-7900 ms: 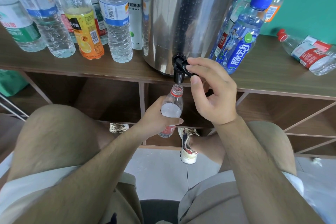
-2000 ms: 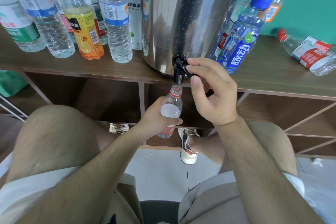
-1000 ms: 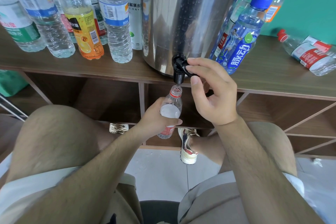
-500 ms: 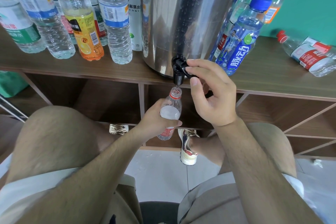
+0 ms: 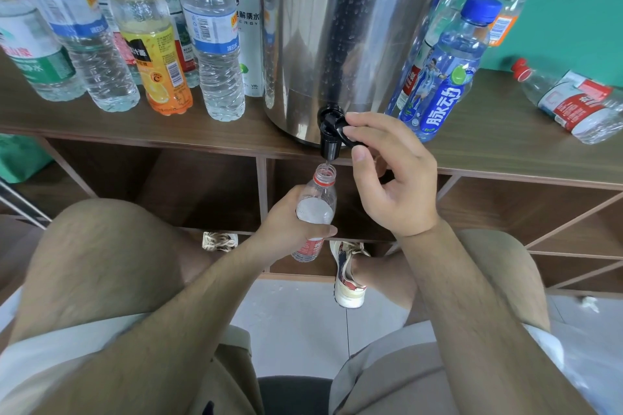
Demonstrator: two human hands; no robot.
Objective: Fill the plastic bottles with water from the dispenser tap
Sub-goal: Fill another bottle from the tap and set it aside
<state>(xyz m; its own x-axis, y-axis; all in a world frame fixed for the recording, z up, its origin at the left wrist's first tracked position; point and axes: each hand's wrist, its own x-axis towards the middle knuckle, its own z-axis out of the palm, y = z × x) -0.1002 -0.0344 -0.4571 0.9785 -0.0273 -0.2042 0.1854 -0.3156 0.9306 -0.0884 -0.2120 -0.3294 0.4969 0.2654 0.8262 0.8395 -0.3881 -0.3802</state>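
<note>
A teal-green wall (image 5: 573, 3) rises behind a dark brown wooden desk (image 5: 488, 152) whose top runs across the whole view. Below the top the desk is open at the front. An upright divider (image 5: 261, 192) splits it into shadowed compartments (image 5: 188, 192), and on the right thin slanted boards (image 5: 573, 222) cut the space into angled cells. The floor (image 5: 296, 320) is pale grey tile with a dark grout line (image 5: 346, 330). A small white scrap (image 5: 589, 302) lies on the tiles at the right. The light is soft and even.

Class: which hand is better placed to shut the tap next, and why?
Probably the right hand: it pinches the black tap lever, while the left hand holds the bottle beneath the tap.
</note>
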